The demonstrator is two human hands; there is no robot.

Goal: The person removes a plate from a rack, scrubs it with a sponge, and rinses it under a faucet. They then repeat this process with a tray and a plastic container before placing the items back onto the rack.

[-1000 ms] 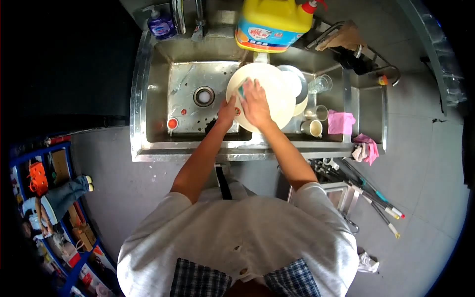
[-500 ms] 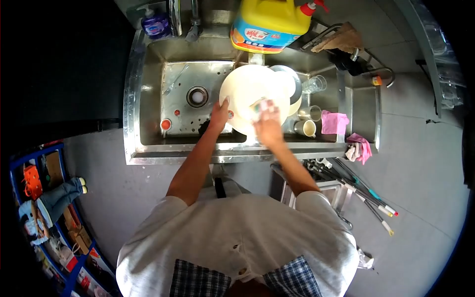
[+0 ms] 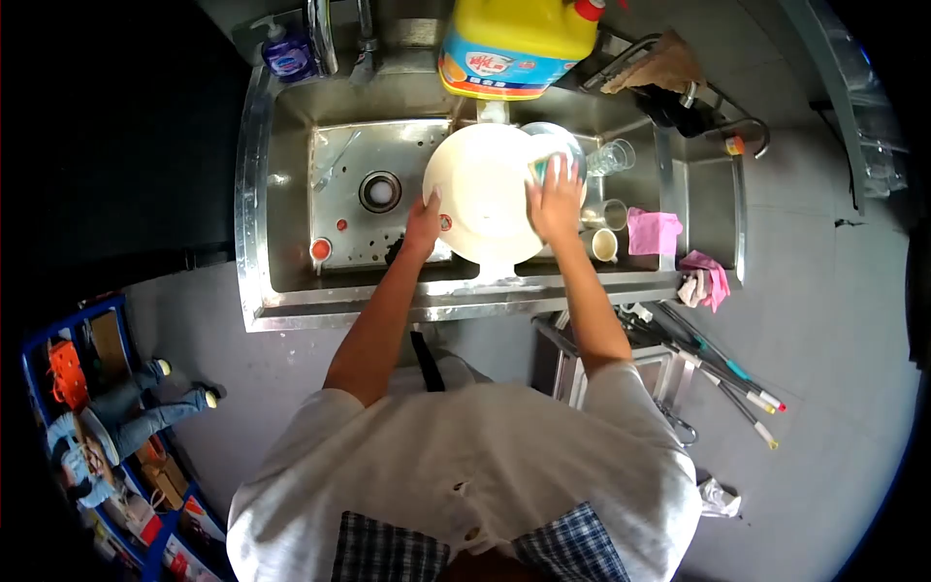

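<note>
A large cream-white round plate (image 3: 480,194) is held over the divider between the two sink basins. My left hand (image 3: 422,228) is closed on its left rim, thumb on the upper face, beside a small red round mark. At the plate's right side, my right hand (image 3: 556,204) presses a sponge (image 3: 538,171) with a green side against the surface; the fingers cover most of it. Behind the plate, partly hidden, lies a metal-looking round dish (image 3: 553,133). To the right in the basin are a clear glass (image 3: 611,157), another glass (image 3: 608,214) and a white cup (image 3: 604,245).
A yellow detergent jug (image 3: 514,48) stands behind the sink, with a purple soap bottle (image 3: 288,53) to its left. Pink cloths (image 3: 655,236) hang at the right. Poles (image 3: 727,373) lie on the floor. Another person (image 3: 102,427) is by the blue shelf (image 3: 160,533) at left.
My right hand has moved right and slightly away from me across the plate with the sponge. My left hand keeps its hold. The other person's legs at left have shifted.
</note>
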